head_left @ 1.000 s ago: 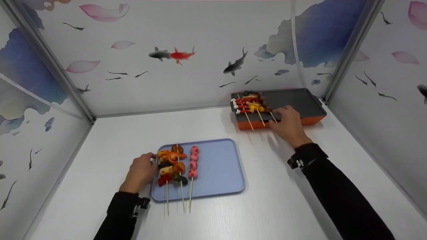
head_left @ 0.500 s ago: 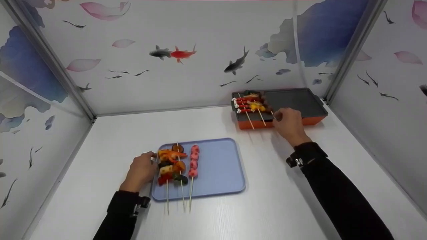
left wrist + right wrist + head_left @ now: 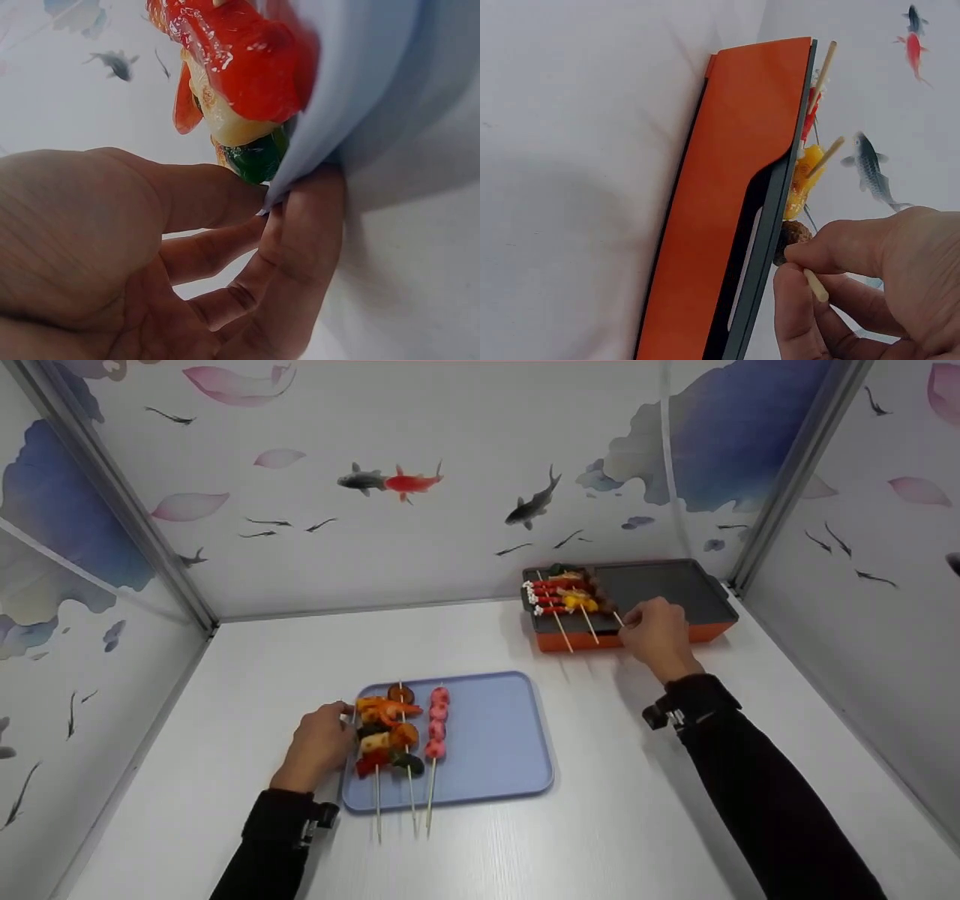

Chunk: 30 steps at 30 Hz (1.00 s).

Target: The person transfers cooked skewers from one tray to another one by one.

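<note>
In the head view, my left hand (image 3: 319, 742) is at the left edge of a blue tray (image 3: 495, 735). The left wrist view has thumb above and fingers below, pinching the tray's rim. Three skewers lie on the tray: two of mixed vegetable-like pieces and a pink ball skewer (image 3: 436, 724). At the back right, my right hand (image 3: 660, 634) reaches the front edge of an orange-sided grill (image 3: 667, 585). Thumb and forefinger pinch the wooden stick (image 3: 817, 287) of a skewer with dark brown pieces (image 3: 602, 598), whose food part lies over the black plate.
More skewers rest on the grill's left part, among them a yellow-pieced skewer (image 3: 579, 601) and red ones with white tips (image 3: 551, 600). Their sticks jut over the front edge. Printed panels (image 3: 450, 547) wall in the white table (image 3: 277, 660) at the back and sides.
My right hand has shifted slightly right along the grill's front edge, and the stick's end has become hidden in its fingers. My left hand and the tray have stayed in place.
</note>
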Each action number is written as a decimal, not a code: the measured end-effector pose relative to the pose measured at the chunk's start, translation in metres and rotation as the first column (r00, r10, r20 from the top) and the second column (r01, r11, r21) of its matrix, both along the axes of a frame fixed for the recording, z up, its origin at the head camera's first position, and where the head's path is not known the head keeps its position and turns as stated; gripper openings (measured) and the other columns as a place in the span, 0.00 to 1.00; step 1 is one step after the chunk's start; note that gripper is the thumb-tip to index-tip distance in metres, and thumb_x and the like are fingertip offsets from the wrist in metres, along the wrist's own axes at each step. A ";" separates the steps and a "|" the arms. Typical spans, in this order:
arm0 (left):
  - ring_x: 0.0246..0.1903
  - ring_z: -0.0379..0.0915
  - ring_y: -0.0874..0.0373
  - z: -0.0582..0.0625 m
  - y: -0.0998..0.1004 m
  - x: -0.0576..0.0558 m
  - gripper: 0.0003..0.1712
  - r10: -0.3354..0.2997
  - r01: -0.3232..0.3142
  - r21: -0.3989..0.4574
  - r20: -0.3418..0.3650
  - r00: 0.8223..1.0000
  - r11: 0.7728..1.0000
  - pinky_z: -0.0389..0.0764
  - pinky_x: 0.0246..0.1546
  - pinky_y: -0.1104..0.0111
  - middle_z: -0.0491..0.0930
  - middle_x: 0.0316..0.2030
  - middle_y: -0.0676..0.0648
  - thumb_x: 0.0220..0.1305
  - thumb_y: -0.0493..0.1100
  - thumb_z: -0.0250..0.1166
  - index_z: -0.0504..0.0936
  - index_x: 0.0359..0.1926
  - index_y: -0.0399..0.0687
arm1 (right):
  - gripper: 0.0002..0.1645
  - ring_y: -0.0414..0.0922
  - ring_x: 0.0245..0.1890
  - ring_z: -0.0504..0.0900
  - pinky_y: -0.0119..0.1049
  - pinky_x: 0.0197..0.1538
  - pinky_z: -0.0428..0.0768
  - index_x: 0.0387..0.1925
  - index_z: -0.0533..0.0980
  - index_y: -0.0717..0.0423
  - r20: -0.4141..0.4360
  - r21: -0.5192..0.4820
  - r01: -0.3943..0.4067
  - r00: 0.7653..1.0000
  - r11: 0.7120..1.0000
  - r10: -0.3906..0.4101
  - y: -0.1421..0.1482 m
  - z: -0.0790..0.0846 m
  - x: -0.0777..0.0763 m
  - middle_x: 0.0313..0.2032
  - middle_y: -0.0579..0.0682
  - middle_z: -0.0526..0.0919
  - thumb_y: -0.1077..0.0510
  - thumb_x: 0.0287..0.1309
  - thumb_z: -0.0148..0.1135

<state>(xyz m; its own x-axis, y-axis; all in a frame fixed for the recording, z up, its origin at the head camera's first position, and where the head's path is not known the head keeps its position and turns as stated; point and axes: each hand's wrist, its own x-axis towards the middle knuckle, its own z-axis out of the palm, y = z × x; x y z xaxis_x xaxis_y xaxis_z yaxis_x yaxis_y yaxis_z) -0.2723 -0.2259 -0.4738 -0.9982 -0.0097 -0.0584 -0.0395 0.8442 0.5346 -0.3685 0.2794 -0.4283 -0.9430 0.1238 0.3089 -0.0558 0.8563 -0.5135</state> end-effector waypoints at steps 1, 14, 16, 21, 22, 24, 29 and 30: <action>0.25 0.72 0.56 0.000 0.000 0.000 0.21 0.001 -0.001 0.003 0.003 1.000 1.000 0.71 0.22 0.67 0.81 0.36 0.43 0.64 0.39 0.52 0.74 0.57 0.39 | 0.07 0.50 0.30 0.79 0.46 0.33 0.78 0.31 0.83 0.55 0.013 -0.004 0.002 1.000 1.000 -0.002 0.000 0.002 0.001 0.31 0.54 0.83 0.61 0.50 0.61; 0.27 0.74 0.56 0.001 0.001 0.002 0.21 0.004 -0.004 0.007 -0.001 1.000 1.000 0.71 0.22 0.67 0.81 0.37 0.42 0.65 0.40 0.52 0.74 0.57 0.40 | 0.04 0.48 0.23 0.79 0.38 0.23 0.74 0.23 0.83 0.53 0.146 -0.008 -0.030 0.989 1.000 0.031 0.005 0.016 0.012 0.26 0.52 0.84 0.58 0.47 0.65; 0.26 0.73 0.55 0.001 0.001 0.002 0.21 0.003 -0.003 0.004 -0.008 1.000 1.000 0.71 0.22 0.67 0.81 0.37 0.42 0.65 0.40 0.52 0.74 0.57 0.40 | 0.04 0.47 0.22 0.79 0.38 0.22 0.74 0.23 0.83 0.54 0.174 -0.019 -0.041 0.984 0.999 0.044 0.006 0.017 0.013 0.24 0.51 0.84 0.58 0.47 0.65; 0.26 0.73 0.55 0.001 0.001 0.002 0.20 -0.005 0.005 -0.006 -0.031 1.000 1.000 0.71 0.23 0.67 0.82 0.36 0.42 0.65 0.40 0.52 0.75 0.56 0.39 | 0.05 0.47 0.22 0.79 0.37 0.22 0.74 0.24 0.84 0.54 0.221 -0.045 -0.064 0.973 0.997 0.073 0.006 0.018 0.013 0.23 0.51 0.84 0.58 0.47 0.64; 0.27 0.74 0.55 0.001 0.001 0.002 0.20 -0.004 0.004 -0.010 -0.032 0.999 1.000 0.72 0.24 0.67 0.82 0.36 0.42 0.65 0.40 0.52 0.75 0.56 0.39 | 0.05 0.48 0.22 0.79 0.37 0.23 0.74 0.25 0.83 0.55 0.225 -0.048 -0.069 0.971 0.996 0.078 0.007 0.018 0.014 0.23 0.51 0.84 0.58 0.47 0.64; 0.28 0.74 0.55 0.001 0.001 0.002 0.20 -0.006 0.006 -0.019 -0.031 1.000 1.000 0.72 0.25 0.66 0.82 0.36 0.43 0.64 0.40 0.52 0.75 0.56 0.39 | 0.05 0.48 0.23 0.79 0.37 0.24 0.74 0.26 0.84 0.55 0.230 -0.053 -0.068 0.970 0.996 0.079 0.007 0.018 0.014 0.24 0.52 0.84 0.58 0.47 0.65; 0.28 0.74 0.55 0.002 0.002 0.003 0.21 -0.008 0.007 -0.032 -0.030 1.000 0.999 0.72 0.26 0.66 0.82 0.36 0.43 0.64 0.40 0.52 0.75 0.56 0.39 | 0.07 0.47 0.25 0.80 0.37 0.26 0.75 0.30 0.83 0.56 0.240 -0.064 -0.069 0.967 0.996 0.083 0.008 0.016 0.014 0.26 0.52 0.84 0.57 0.48 0.65; 0.28 0.74 0.55 0.002 0.002 0.003 0.20 -0.008 0.007 -0.035 -0.034 0.999 0.999 0.71 0.27 0.66 0.82 0.36 0.43 0.64 0.40 0.52 0.75 0.56 0.40 | 0.07 0.47 0.25 0.80 0.37 0.26 0.75 0.30 0.83 0.55 0.241 -0.065 -0.072 0.967 0.995 0.085 0.008 0.016 0.014 0.26 0.52 0.84 0.57 0.48 0.64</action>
<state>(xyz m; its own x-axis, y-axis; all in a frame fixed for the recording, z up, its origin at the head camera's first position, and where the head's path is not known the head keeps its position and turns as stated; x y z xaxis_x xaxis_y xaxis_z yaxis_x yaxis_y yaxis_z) -0.2692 -0.2240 -0.4720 -0.9997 -0.0037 -0.0237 -0.0152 0.8626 0.5057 -0.3543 0.2878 -0.4127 -0.9964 0.0569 0.0635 0.0109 0.8241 -0.5664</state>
